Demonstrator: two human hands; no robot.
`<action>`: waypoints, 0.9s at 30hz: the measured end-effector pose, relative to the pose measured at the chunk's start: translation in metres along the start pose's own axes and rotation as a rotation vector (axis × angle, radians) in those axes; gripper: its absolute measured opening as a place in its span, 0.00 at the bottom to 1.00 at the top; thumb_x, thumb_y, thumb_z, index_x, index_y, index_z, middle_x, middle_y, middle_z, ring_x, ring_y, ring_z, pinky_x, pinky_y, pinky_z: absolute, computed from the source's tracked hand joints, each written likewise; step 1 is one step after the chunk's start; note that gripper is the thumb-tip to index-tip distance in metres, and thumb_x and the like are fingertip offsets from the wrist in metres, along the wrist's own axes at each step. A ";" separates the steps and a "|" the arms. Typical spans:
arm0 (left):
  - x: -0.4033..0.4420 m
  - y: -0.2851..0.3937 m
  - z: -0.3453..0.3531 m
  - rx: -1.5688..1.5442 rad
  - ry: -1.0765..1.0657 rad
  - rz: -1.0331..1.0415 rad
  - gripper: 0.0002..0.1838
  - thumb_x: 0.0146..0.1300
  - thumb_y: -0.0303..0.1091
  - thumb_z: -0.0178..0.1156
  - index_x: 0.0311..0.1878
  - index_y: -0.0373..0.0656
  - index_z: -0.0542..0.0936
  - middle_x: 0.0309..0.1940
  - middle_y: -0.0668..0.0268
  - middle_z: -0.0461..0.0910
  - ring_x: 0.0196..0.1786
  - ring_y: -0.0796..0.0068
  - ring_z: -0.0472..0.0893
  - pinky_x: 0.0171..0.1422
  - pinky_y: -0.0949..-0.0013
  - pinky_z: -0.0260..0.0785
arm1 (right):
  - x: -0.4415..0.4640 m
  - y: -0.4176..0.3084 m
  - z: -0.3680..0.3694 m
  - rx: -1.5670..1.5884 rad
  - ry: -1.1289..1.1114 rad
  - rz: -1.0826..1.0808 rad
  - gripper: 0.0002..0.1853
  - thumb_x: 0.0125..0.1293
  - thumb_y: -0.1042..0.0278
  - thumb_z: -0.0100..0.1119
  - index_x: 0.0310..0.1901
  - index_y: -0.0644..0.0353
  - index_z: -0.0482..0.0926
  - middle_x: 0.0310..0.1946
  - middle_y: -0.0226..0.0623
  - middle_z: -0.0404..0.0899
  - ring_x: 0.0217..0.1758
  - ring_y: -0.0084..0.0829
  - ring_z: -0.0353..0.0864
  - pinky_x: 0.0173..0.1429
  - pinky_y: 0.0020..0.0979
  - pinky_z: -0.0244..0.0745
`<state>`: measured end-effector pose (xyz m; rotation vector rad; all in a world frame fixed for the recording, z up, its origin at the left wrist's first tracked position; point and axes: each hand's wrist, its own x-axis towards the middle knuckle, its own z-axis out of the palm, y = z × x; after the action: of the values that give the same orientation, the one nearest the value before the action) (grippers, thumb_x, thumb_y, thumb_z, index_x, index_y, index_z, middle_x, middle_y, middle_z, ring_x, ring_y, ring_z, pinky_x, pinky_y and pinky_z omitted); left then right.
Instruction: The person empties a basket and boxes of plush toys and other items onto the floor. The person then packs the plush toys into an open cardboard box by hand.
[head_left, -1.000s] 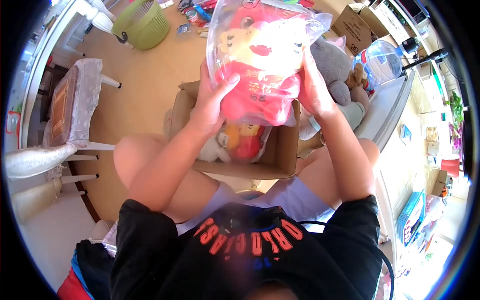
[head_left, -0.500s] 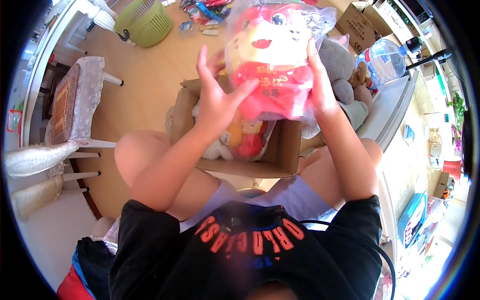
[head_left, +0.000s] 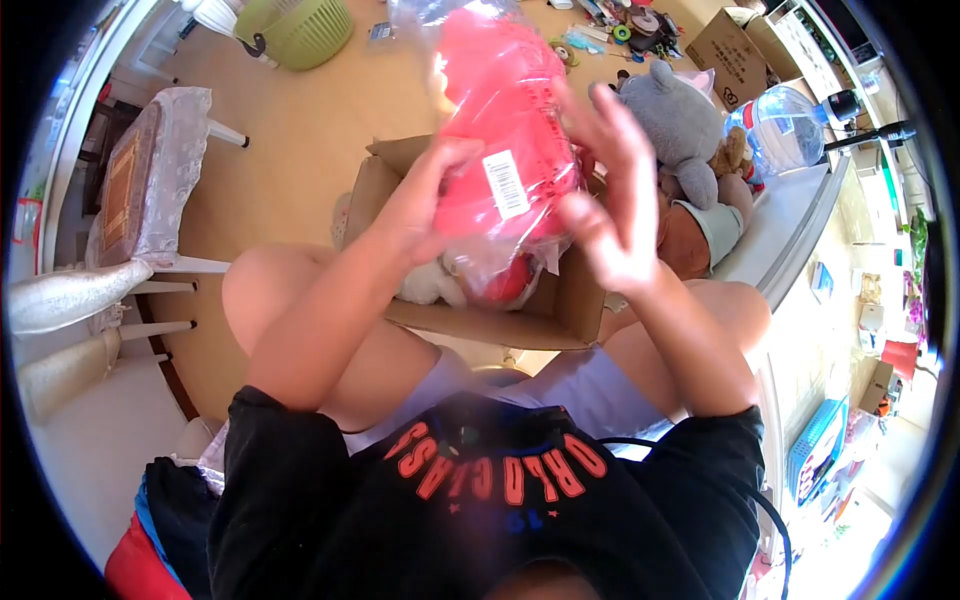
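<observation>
Above the brown cardboard box (head_left: 575, 305), the plastic-bagged red plush toy (head_left: 500, 90) has been swung round, so its white barcode label (head_left: 505, 185) now shows. The left hand (head_left: 418, 212) grasps its side; the right hand (head_left: 622, 195) has loosened its grip, fingers spread, contact uncertain.

The left hand (head_left: 425, 205) grips a red stuffed toy (head_left: 500, 85) in a clear plastic bag (head_left: 410, 18), with a white barcode label (head_left: 506, 185) facing the camera. The right hand (head_left: 625, 190), blurred, is spread at the toy's other side; whether it touches the bag is unclear. Below them, between the person's bent legs (head_left: 275, 290), stands an open cardboard box (head_left: 575, 310) with something white and fluffy (head_left: 430, 286) and a red item (head_left: 506, 286) inside. To the right sit a gray stuffed animal (head_left: 672, 120) and a big water bottle (head_left: 785, 132); a green basket (head_left: 310, 35) stands at the upper left.
</observation>
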<state>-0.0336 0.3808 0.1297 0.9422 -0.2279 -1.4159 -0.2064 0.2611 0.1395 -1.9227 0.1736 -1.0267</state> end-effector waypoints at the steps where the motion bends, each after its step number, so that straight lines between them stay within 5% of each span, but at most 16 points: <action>1: 0.000 0.000 -0.008 -0.032 -0.008 -0.022 0.24 0.67 0.42 0.56 0.61 0.38 0.74 0.51 0.60 0.82 0.52 0.64 0.84 0.59 0.55 0.78 | 0.000 0.002 0.002 0.114 0.118 0.006 0.33 0.74 0.58 0.51 0.74 0.65 0.55 0.69 0.48 0.70 0.49 0.33 0.79 0.54 0.29 0.72; 5: -0.004 0.000 -0.002 -0.064 -0.103 0.019 0.22 0.61 0.33 0.53 0.59 0.36 0.75 0.50 0.61 0.81 0.48 0.66 0.83 0.57 0.59 0.77 | 0.024 0.030 -0.047 0.172 0.493 0.351 0.24 0.76 0.58 0.43 0.65 0.67 0.69 0.63 0.43 0.76 0.51 0.31 0.82 0.53 0.31 0.74; 6: -0.004 0.000 -0.001 -0.051 -0.141 0.048 0.22 0.60 0.32 0.53 0.58 0.36 0.75 0.50 0.61 0.81 0.48 0.66 0.83 0.57 0.61 0.77 | 0.027 0.037 -0.057 0.144 0.544 0.452 0.24 0.77 0.60 0.36 0.66 0.69 0.64 0.63 0.47 0.76 0.57 0.35 0.79 0.57 0.33 0.73; 11: 0.012 -0.016 -0.019 0.050 -0.078 0.019 0.10 0.50 0.25 0.51 0.34 0.37 0.80 0.31 0.65 0.81 0.35 0.75 0.80 0.41 0.71 0.73 | 0.034 0.021 -0.056 -0.106 0.466 0.204 0.26 0.77 0.58 0.38 0.68 0.67 0.65 0.67 0.45 0.73 0.69 0.36 0.72 0.67 0.36 0.67; 15: 0.019 -0.038 -0.035 0.117 0.035 0.069 0.07 0.51 0.24 0.52 0.30 0.38 0.80 0.28 0.65 0.79 0.33 0.76 0.80 0.37 0.72 0.72 | 0.032 0.005 -0.046 -0.090 0.217 -0.019 0.28 0.77 0.59 0.38 0.71 0.67 0.63 0.71 0.46 0.66 0.76 0.39 0.62 0.75 0.38 0.59; 19: 0.013 -0.042 -0.033 0.199 0.098 0.076 0.07 0.56 0.24 0.52 0.33 0.38 0.80 0.29 0.65 0.80 0.31 0.75 0.80 0.33 0.70 0.72 | 0.036 0.052 -0.057 0.352 0.486 0.716 0.31 0.79 0.52 0.35 0.74 0.65 0.60 0.75 0.43 0.61 0.80 0.38 0.57 0.78 0.42 0.54; 23: 0.011 -0.042 -0.021 0.188 0.122 0.091 0.10 0.61 0.24 0.51 0.44 0.37 0.80 0.34 0.64 0.81 0.32 0.73 0.81 0.34 0.69 0.75 | 0.037 0.046 -0.058 0.149 0.372 0.435 0.32 0.80 0.50 0.34 0.73 0.66 0.61 0.75 0.45 0.62 0.79 0.37 0.58 0.78 0.43 0.54; 27: 0.015 -0.047 -0.029 0.199 0.078 -0.008 0.16 0.66 0.26 0.53 0.56 0.38 0.76 0.42 0.63 0.82 0.40 0.71 0.83 0.40 0.66 0.78 | 0.037 -0.002 -0.041 -0.121 0.134 -0.147 0.30 0.78 0.51 0.37 0.71 0.66 0.66 0.70 0.48 0.68 0.76 0.44 0.64 0.78 0.43 0.55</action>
<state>-0.0463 0.3853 0.0745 1.1603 -0.3111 -1.3780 -0.2126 0.2172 0.1722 -1.9990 0.1755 -1.2704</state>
